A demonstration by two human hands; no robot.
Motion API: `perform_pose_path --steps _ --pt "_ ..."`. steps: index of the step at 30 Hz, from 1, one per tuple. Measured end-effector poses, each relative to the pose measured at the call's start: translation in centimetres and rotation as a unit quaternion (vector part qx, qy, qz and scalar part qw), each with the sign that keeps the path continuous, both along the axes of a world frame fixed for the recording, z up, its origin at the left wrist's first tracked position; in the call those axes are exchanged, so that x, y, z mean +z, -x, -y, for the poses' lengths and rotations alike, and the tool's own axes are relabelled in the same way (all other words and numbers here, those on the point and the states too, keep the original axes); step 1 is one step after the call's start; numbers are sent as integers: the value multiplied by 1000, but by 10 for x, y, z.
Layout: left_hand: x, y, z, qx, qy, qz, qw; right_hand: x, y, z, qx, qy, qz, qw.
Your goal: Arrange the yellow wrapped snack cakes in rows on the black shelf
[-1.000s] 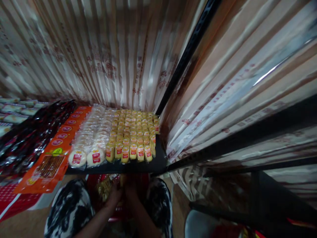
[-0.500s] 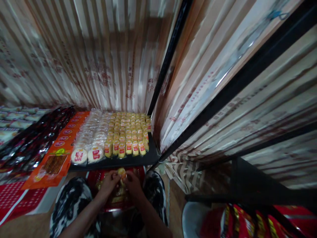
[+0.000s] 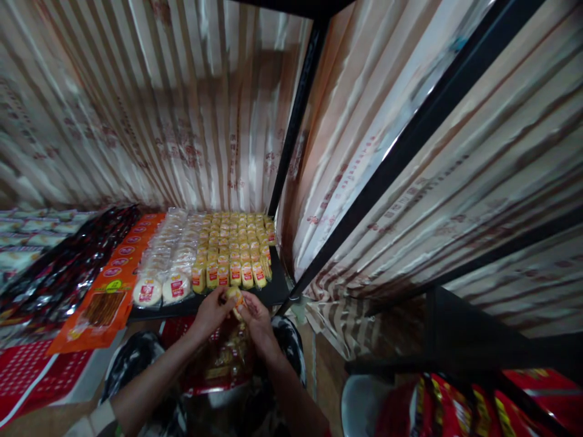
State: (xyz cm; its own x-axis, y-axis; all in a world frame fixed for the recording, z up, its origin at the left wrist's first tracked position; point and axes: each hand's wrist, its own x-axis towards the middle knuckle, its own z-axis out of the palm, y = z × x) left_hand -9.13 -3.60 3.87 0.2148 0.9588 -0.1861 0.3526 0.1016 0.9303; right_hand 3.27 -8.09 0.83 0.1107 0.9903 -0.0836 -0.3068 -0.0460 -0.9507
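Between my two hands is a small yellow wrapped snack, held just in front of the shelf edge. My left hand pinches it from the left, and my right hand grips its right side. Beyond them, rows of matching yellow snack packs stand on the black shelf. Round white wrapped crackers line up to their left. Below my hands, between my knees, a red bag shows more golden packs; my forearms partly cover it.
Orange snack packets and dark shiny packets lie on the left of the shelf. A red perforated basket is at lower left. Black metal posts cross on the right before pleated curtains. Red packages sit at lower right.
Both hands have risen from over the red bag toward the shelf's front edge, carrying the yellow snack. The view has shifted slightly.
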Motion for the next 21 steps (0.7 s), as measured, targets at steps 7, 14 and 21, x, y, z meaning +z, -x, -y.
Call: perform_pose_path --steps 7,14,21 --pt "20 -37 -29 -64 -36 -33 997 -3 -19 -22 -128 -41 39 990" --pt "28 -84 -74 -112 -47 -3 993 -8 -48 -55 -245 -71 103 962" --pt "28 -117 -123 -133 -133 -72 980 -12 -68 -86 -303 -55 109 945"
